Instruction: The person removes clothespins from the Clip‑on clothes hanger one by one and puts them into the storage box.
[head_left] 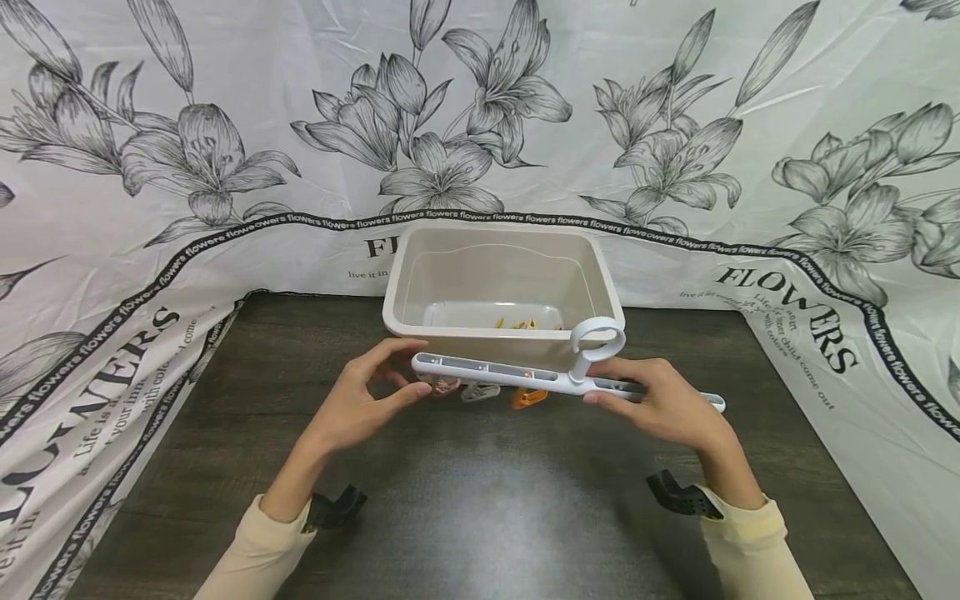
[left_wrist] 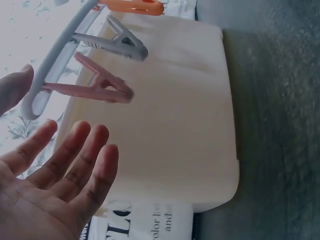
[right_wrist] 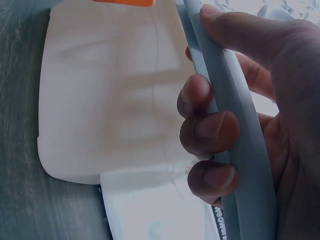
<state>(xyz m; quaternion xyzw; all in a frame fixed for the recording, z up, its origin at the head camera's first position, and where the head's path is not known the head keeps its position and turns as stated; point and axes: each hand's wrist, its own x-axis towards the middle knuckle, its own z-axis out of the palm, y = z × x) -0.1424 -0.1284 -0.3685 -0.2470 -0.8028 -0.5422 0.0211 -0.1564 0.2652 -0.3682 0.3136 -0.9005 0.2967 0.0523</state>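
A white clip hanger [head_left: 487, 369], a long slotted bar with a hook ring [head_left: 597, 340], is held up in front of the bin. My right hand [head_left: 667, 404] grips the bar right of the hook, its fingers curled round it in the right wrist view. From the bar's left half hang a pink clothespin [left_wrist: 100, 85], a grey clothespin [left_wrist: 117, 42] and an orange clothespin [head_left: 529, 398]. My left hand [head_left: 363, 400] is spread at the bar's left end; in the left wrist view its fingers are apart and hold nothing, with the thumb close by the bar.
Behind the hanger a beige plastic bin [head_left: 502, 235] stands at the back of the dark wooden table [head_left: 480, 500]. Several small yellow pieces [head_left: 517, 324] lie on its floor. A flower-printed white cloth [head_left: 247, 83] hangs behind and at the sides of the table.
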